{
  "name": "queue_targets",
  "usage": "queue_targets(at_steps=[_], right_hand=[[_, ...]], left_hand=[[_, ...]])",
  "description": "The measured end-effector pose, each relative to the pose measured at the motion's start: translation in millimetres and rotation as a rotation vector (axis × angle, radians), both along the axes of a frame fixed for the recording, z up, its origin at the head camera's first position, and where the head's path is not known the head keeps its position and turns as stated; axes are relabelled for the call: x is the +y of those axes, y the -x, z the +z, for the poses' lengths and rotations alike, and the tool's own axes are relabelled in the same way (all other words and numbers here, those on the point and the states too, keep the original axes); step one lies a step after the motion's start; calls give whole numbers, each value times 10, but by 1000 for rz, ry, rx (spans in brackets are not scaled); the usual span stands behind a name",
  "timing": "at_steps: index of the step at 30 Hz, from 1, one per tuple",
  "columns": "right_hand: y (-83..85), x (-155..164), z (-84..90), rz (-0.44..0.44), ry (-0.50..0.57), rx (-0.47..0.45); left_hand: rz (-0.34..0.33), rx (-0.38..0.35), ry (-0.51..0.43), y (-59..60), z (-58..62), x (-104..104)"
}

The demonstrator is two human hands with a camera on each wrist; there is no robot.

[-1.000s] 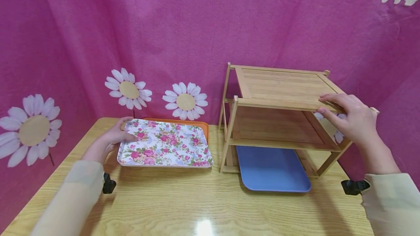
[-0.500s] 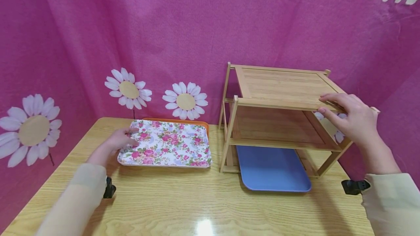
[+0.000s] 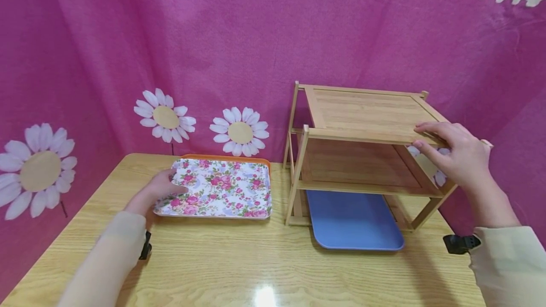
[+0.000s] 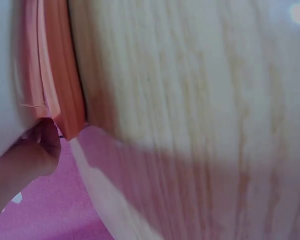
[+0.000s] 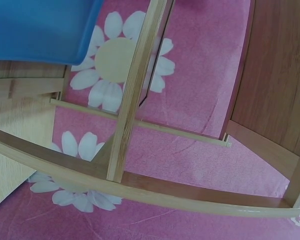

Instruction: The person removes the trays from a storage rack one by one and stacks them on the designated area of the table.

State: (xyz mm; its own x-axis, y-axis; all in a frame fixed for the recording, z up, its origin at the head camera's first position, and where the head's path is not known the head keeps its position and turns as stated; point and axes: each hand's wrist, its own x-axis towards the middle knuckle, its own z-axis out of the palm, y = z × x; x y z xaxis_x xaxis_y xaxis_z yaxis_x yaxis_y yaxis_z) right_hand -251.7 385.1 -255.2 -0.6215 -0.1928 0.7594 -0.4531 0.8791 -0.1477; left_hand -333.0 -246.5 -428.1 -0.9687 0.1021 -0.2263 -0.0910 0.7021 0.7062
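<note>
On the left of the table lies a white tray with pink roses [image 3: 222, 181], overlapping an orange tray [image 3: 260, 160] whose rim shows behind it. My left hand [image 3: 162, 187] holds the floral tray's left edge, thumb over the top. In the left wrist view the fingers [image 4: 47, 135] curl at the corner of the stacked rims. My right hand [image 3: 458, 155] grips the front right edge of the top shelf of a wooden rack [image 3: 367, 134], fingers on top and thumb at the front. A blue tray [image 3: 356, 221] lies under the rack's lower shelf, its front end sticking out.
The wooden table [image 3: 213, 264] runs in front of the trays and rack. A pink cloth [image 3: 239, 37] with daisies hangs behind and at the sides. The rack's left front post [image 3: 297, 174] stands close to the floral tray's right end.
My left hand has moved right and slightly down, further over the floral tray's left edge. The tray has shifted slightly, its right end a little further left. My right hand stays on the rack.
</note>
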Motion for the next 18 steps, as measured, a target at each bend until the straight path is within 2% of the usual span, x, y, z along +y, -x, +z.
queue_targets(at_steps=[11, 14, 18], right_hand=[[-11, -14, -1, 9, 1, 7], [-4, -12, -2, 11, -5, 5], [-2, -13, -2, -2, -6, -1]], left_hand=[[13, 153, 61, 120, -97, 11], [4, 234, 113, 144, -74, 27], [-15, 293, 153, 174, -12, 80]])
